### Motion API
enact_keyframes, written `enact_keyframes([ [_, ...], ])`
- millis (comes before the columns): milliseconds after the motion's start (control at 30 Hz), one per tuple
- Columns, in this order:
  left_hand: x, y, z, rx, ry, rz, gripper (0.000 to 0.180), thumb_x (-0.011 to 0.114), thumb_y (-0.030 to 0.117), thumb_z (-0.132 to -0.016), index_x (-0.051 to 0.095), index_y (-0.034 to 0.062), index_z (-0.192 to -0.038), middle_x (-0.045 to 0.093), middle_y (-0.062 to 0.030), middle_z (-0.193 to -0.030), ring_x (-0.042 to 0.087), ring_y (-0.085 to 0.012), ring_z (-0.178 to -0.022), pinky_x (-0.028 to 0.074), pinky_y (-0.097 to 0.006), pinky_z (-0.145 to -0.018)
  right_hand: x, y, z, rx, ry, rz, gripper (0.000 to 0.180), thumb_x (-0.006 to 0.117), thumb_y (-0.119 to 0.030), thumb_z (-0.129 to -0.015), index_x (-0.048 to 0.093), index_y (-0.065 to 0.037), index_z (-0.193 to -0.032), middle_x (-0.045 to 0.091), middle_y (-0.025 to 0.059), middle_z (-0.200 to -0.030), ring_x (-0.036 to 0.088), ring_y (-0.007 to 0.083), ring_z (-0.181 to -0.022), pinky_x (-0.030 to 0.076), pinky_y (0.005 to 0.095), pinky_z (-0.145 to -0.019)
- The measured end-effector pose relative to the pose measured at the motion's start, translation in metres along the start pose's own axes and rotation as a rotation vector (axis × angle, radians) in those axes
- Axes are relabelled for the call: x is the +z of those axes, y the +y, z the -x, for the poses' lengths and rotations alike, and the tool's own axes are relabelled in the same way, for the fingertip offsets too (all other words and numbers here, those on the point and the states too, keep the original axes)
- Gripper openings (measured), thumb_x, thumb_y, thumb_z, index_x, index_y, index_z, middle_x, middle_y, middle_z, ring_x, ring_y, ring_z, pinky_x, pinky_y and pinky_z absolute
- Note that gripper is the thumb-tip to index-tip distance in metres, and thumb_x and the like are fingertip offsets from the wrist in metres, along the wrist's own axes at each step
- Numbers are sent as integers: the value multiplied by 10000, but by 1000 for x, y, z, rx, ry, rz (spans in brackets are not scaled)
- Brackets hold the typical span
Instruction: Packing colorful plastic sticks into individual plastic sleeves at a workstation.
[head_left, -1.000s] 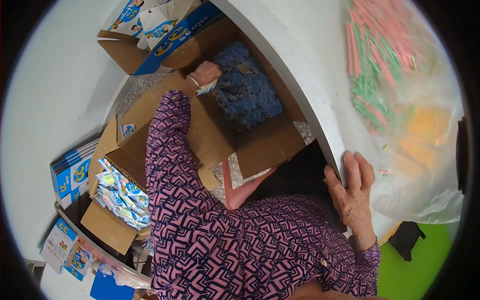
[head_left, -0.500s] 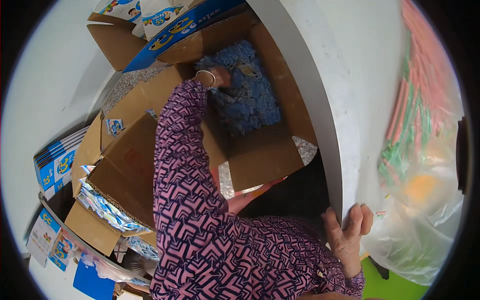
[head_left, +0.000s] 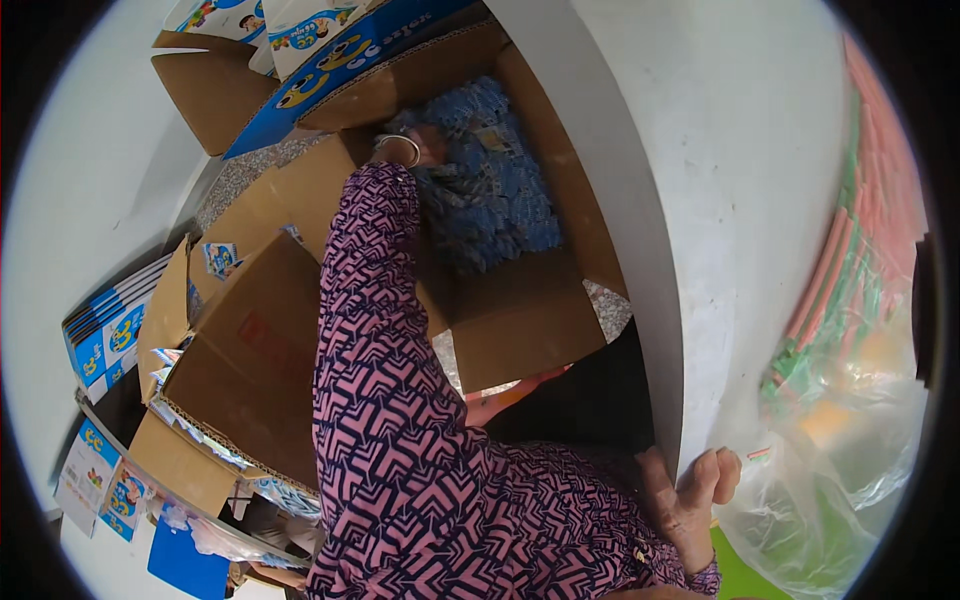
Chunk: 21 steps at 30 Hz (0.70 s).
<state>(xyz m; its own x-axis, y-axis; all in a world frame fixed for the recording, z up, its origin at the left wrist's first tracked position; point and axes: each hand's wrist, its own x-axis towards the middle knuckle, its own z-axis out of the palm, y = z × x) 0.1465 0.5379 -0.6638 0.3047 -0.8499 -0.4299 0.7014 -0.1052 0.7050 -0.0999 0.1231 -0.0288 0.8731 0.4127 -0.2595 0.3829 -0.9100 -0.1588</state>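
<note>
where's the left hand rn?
Head view, upper centre: left hand reaches into the open cardboard box, on the blue packets.
</note>
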Motion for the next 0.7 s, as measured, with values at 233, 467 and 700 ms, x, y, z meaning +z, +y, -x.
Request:
enact_keyframes([
  [233, -6, -58, -105, 918, -1617, 2049, 261, 558, 204, -832, 616, 145, -1079, 501, -134, -1155, 488, -363, -1019, 441, -666, -726, 9, 5, 9, 71, -133, 86, 429, 816, -86, -567, 654, -245, -931, 268, 146, -1153, 293, 398, -1052, 359, 438, -836],
  [467, 41, -31, -52, 855, -1289, 3066, 311, 520, 209, -846, 568, 234, -1152, 377, -93, -1297, 371, -383, -1152, 387, -717, -754, 13, 5, 19, 214, -170, 45, 432, 820, -100, -571, 650, -257, -936, 281, 149, -1131, 301, 405, -1045, 366, 443, -818],
  [700, 62, 12, -3, 574, -664, 3905, 372, 488, 213, -858, 527, 311, -1215, 271, -59, -1418, 270, -400, -1266, 340, -761, -779, 12, 7, 14, 189, -128, 48, 437, 821, -90, -567, 653, -265, -931, 302, 141, -1115, 317, 392, -1039, 375, 432, -793],
])
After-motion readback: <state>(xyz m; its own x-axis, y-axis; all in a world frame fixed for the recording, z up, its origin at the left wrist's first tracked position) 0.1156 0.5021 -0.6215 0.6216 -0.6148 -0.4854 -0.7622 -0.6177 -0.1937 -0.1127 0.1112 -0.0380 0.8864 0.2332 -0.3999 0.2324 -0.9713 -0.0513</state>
